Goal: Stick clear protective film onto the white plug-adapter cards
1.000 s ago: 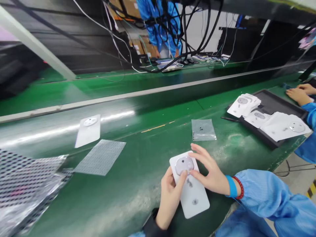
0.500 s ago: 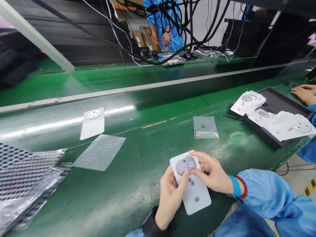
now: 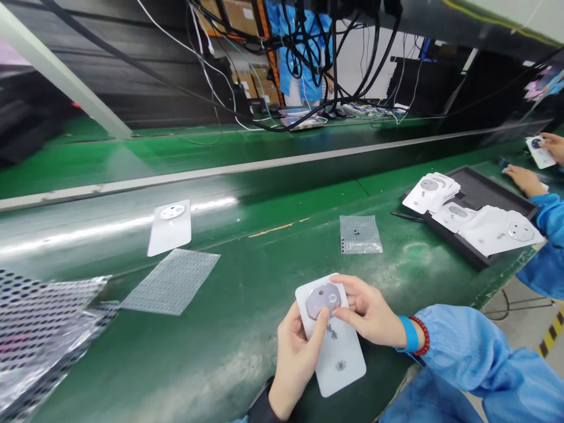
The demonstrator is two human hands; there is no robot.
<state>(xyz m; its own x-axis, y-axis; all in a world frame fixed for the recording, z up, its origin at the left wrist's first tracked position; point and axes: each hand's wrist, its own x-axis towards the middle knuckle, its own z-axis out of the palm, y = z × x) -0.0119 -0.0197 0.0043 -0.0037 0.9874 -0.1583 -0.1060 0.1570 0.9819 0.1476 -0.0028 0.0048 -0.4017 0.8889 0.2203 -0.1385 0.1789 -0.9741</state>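
My left hand (image 3: pixel 296 358) grips a white phone back cover (image 3: pixel 341 376) along its left side, the thumb pressing on the grey oval camera plate near the top end. From the other side my right hand (image 3: pixel 368 308) pinches the cover's upper right edge, its thumb at the plate's lower right rim. The plate has a dark round hole and a lighter ring; dark print marks the cover below it. Beyond the hands, a clear textured sheet (image 3: pixel 368 241) with small black dots lies on the green bench (image 3: pixel 247 329).
Another white cover (image 3: pixel 171 235) lies at the left, beside a translucent dotted sheet (image 3: pixel 174 282) and perforated silvery wrap (image 3: pixel 48 329). A black tray (image 3: pixel 496 176) at the right holds several covers (image 3: pixel 493 232). A co-worker's hands (image 3: pixel 524 179) are beyond it. Cables (image 3: pixel 299 59) hang behind.
Both my hands keep hold of the cover in nearly the same grip while the view shifts slightly. At the far right, a co-worker's hand now holds up a white cover.
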